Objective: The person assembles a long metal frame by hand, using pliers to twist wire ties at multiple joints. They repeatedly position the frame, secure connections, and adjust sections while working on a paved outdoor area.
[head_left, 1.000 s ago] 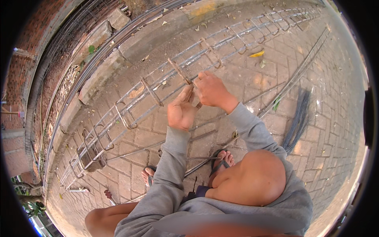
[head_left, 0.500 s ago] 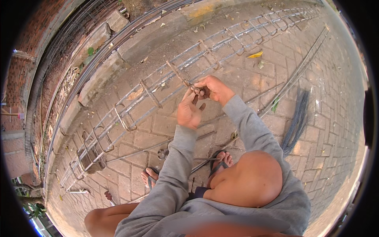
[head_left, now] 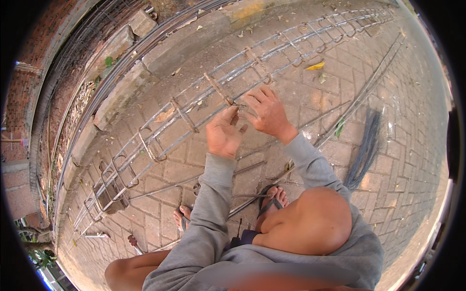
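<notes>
A long rebar cage lies slantwise across the pavers, its bars joined by rusty square stirrups. My left hand is at the near bar beside one stirrup, thumb and fingertips drawn together. What they pinch is too small to make out. Just to its right, my right hand is bent over the same joint, with thumb and fingers apart. Something thin, perhaps wire, shows between the hands.
A bundle of dark thin wire lies at right, near loose rods. A red-handled tool rests at lower left. Beyond the cage runs a concrete kerb with long bars behind it. My sandalled feet stand close below my forearms.
My right hand has parted from the left, moving slightly right with its fingers loosening. The left hand has shifted a little left and stays by the stirrup. The cage has not moved.
</notes>
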Tool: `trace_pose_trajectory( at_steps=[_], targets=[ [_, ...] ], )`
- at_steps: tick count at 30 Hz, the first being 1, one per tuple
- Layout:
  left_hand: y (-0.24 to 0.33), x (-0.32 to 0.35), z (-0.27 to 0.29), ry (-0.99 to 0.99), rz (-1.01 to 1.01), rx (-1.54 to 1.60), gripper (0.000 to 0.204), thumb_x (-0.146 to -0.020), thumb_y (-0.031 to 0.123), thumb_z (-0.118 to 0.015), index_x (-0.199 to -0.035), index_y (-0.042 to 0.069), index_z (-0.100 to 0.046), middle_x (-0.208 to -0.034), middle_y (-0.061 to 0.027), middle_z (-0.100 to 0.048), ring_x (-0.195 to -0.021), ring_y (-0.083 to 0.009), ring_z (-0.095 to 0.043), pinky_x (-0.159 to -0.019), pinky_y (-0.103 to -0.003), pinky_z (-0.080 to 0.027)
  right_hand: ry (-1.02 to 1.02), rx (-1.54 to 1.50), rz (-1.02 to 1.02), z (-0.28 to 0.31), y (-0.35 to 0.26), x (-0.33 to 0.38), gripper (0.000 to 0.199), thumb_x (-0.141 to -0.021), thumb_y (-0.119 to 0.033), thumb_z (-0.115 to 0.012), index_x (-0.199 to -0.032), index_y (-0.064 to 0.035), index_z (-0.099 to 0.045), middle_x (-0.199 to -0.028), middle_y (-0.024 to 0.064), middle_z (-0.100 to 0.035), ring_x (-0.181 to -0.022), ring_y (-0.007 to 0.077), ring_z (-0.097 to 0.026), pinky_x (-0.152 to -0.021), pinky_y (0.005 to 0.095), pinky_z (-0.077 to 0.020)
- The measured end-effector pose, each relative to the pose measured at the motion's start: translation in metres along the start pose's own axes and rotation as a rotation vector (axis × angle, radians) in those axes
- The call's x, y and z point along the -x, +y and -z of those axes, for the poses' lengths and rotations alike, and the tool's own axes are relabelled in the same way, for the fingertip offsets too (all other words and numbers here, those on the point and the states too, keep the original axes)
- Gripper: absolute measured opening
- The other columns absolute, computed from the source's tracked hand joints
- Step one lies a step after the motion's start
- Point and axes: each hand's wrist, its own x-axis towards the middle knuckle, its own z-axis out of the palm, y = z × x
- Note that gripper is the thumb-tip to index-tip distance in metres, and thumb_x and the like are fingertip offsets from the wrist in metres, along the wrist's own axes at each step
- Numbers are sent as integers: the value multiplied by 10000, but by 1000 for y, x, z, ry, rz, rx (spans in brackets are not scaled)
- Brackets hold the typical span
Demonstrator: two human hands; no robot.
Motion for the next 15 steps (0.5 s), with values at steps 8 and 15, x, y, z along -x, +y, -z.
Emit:
trace_pose_trajectory(
  at_steps=[8, 15],
  targets=[
    [6, 14, -15, 19, -9, -180, 281, -986, 230, -634, -1187, 60, -730, -1195, -40, -703, -1099, -176, -595, -983, -454, -406, -71, 150, 107, -12, 0, 2, 86, -837, -122, -716, -821, -68, -650, -854, 63, -619, -904, 289, -601, -759, 451, -463],
    [66, 15, -24, 254, -882, -1228, 240, -942, 138, -748, -1119, -17, -792, -1034, -115, -781, -810, -171, -711, -717, -288, -547, -15, -211, -385, -45, -12, 7, 197, -869, -155, -718, -737, -43, -623, -656, 96, -550, -666, 311, -576, -595, 441, -443]
  ],
)
